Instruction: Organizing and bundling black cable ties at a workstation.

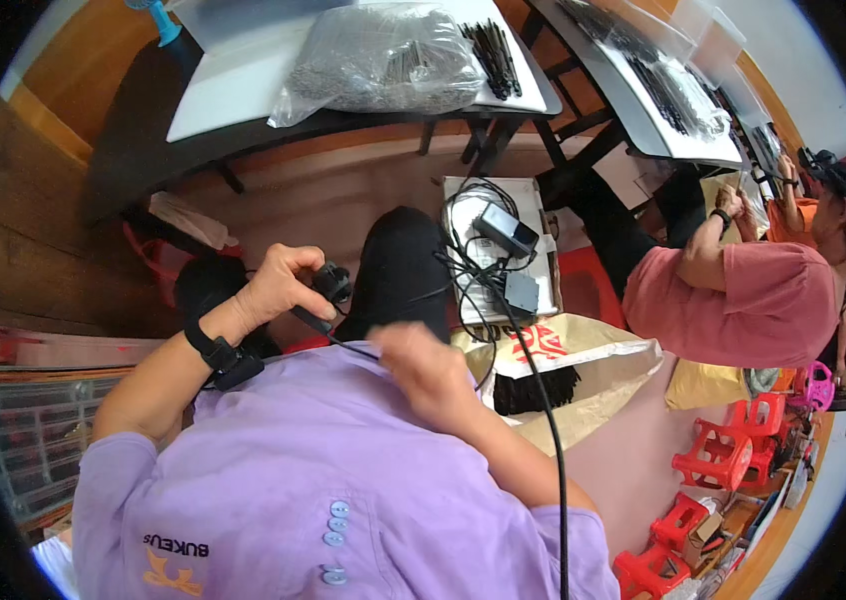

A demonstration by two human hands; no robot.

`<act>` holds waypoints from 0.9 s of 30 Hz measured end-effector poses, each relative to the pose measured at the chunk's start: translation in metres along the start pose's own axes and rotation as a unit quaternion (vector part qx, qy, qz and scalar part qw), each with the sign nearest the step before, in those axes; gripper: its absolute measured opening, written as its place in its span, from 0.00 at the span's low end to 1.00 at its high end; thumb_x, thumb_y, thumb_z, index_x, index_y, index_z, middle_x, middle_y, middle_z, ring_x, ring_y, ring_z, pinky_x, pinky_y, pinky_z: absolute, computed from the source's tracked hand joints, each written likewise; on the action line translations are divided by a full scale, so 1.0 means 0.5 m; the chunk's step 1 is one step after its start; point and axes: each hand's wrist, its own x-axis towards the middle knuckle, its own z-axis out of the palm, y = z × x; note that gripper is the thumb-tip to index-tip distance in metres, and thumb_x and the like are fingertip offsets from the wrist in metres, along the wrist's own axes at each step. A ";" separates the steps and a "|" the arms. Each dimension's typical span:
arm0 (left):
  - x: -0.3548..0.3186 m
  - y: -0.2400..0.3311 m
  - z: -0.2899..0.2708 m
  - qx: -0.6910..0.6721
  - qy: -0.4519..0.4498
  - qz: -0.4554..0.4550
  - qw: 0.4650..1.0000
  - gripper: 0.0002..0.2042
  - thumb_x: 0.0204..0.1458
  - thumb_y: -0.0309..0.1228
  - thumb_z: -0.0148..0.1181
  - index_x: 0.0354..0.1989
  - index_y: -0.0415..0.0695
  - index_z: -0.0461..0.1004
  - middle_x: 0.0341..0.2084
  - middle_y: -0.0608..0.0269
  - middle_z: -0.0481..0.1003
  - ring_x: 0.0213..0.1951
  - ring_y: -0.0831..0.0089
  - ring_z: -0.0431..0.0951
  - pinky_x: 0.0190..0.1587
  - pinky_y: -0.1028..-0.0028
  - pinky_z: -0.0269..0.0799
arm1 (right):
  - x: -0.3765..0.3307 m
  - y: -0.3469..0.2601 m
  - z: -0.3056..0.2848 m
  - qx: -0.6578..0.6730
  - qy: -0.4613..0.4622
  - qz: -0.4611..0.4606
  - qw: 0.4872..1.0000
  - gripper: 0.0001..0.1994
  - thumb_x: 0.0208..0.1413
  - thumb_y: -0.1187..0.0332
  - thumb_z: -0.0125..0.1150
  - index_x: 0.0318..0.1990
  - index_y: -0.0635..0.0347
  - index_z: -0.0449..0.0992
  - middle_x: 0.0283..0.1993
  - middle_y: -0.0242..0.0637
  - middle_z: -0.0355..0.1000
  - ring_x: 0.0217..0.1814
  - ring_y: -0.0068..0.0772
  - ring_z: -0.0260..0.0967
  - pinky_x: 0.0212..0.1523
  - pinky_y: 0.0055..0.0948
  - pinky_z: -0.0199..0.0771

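Black clip (pixel 331 283) pinched in left hand (pixel 278 283); right hand (pixel 425 365) grips cable (pixel 539 400) above tan floor (pixel 323 200).

Far ahead of you a clear plastic bag (pixel 383 55) lies on the white table (pixel 233 90); a tan sack (pixel 583 370) with red print sits near right.

White-topped counter (pixel 243 95) on dark legs at 12 o'clock, second counter (pixel 633 110) at 1. Pinkish floor (pixel 343 200) between them; wooden wall (pixel 13 230) at 9, red plastic stools (pixel 718 455) at 4.
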 end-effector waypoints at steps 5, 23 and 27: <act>0.027 0.047 0.105 -0.066 -0.157 0.056 0.984 0.16 0.27 0.22 0.77 0.26 0.39 0.77 0.23 0.71 0.73 0.29 0.82 0.71 0.33 0.78 0.65 | 0.018 0.040 -0.014 0.336 0.005 0.091 0.937 0.21 0.54 0.71 0.63 0.55 0.63 0.70 0.49 0.36 0.71 0.48 0.27 0.69 0.46 0.26 0.71; 0.055 -0.106 0.097 -0.084 -0.131 -0.236 0.959 0.17 0.56 0.43 0.59 0.34 0.39 0.72 0.20 0.64 0.71 0.24 0.75 0.73 0.29 0.73 0.70 | -0.083 0.072 -0.070 0.449 0.072 0.309 0.836 0.05 0.54 0.77 0.60 0.36 0.59 0.69 0.28 0.32 0.69 0.22 0.26 0.69 0.20 0.20 0.65; 0.062 -0.119 0.110 0.077 -0.203 -0.187 0.958 0.11 0.56 0.35 0.55 0.30 0.39 0.76 0.16 0.60 0.71 0.21 0.75 0.72 0.23 0.71 0.68 | -0.060 0.072 -0.065 0.483 0.085 0.340 0.802 0.04 0.55 0.78 0.58 0.37 0.63 0.70 0.26 0.36 0.72 0.21 0.30 0.70 0.19 0.21 0.66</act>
